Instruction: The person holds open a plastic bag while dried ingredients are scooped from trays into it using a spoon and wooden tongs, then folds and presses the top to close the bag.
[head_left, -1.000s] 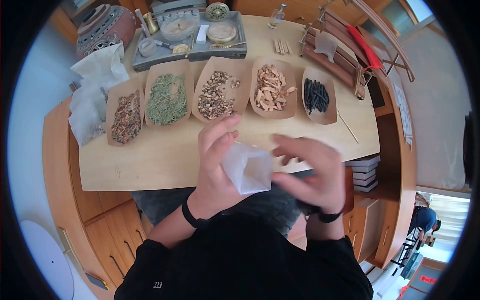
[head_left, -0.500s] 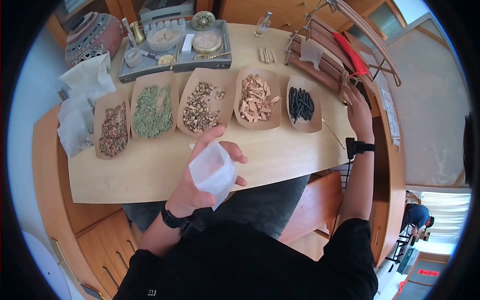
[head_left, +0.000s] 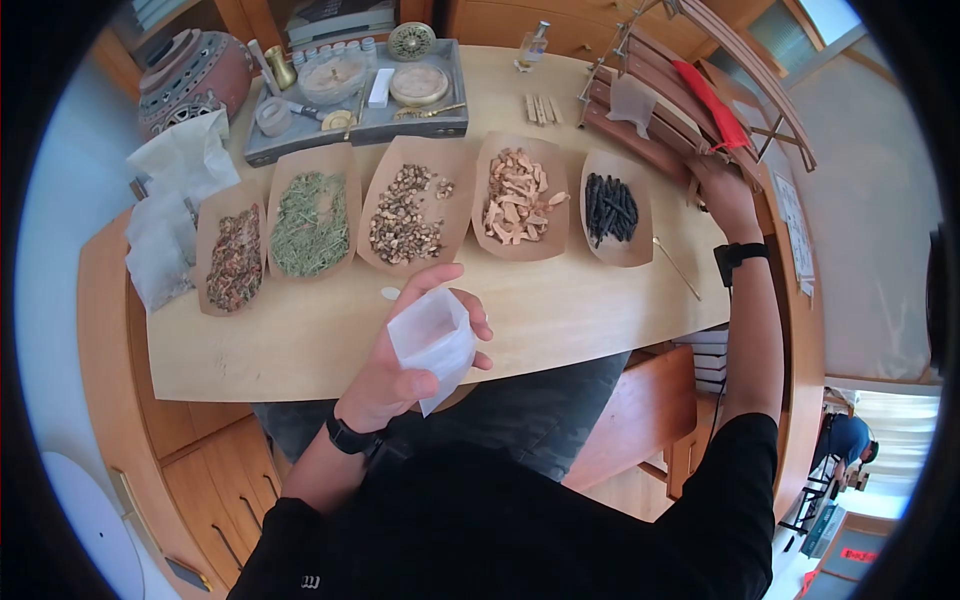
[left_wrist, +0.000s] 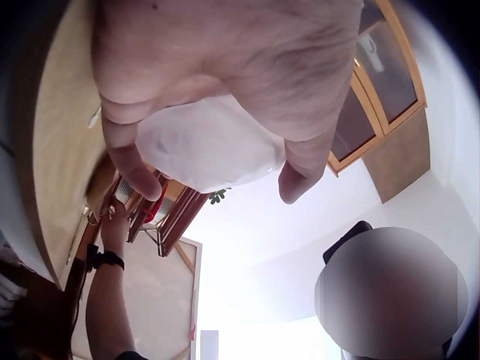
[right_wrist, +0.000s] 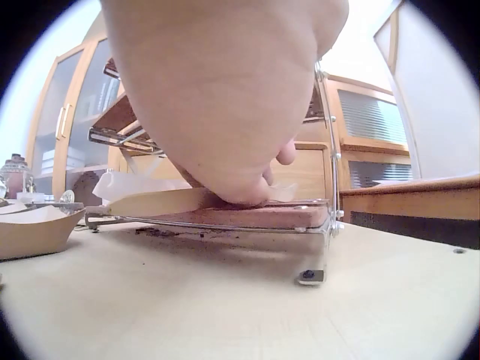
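In the head view my left hand (head_left: 378, 375) holds a white translucent pouch (head_left: 438, 340) above the table's front edge, its mouth open, fingers and thumb curled round it. The left wrist view shows the pouch (left_wrist: 210, 142) below the palm of that hand (left_wrist: 225, 60). My right hand (head_left: 725, 195) reaches to the near end of a brown slatted rack (head_left: 640, 140). Seen from the right wrist, this hand (right_wrist: 225, 97) is over the rack's low shelf (right_wrist: 281, 215), beside a flat tan piece (right_wrist: 154, 201); its palm hides most fingers, and its grip is unclear.
Several paper trays (head_left: 365, 235) cross the table, holding herbs, pale chips and black sticks. Behind them are a grey tray (head_left: 350, 144) of jars and a patterned pot (head_left: 195, 80). White bags (head_left: 160, 250) lie left; a thin stick (head_left: 678, 268) lies right.
My right hand has left the pouch's side and moved out to the rack's near end, its fingers now farther in among the slats. My left hand still holds the pouch, now tilted differently.
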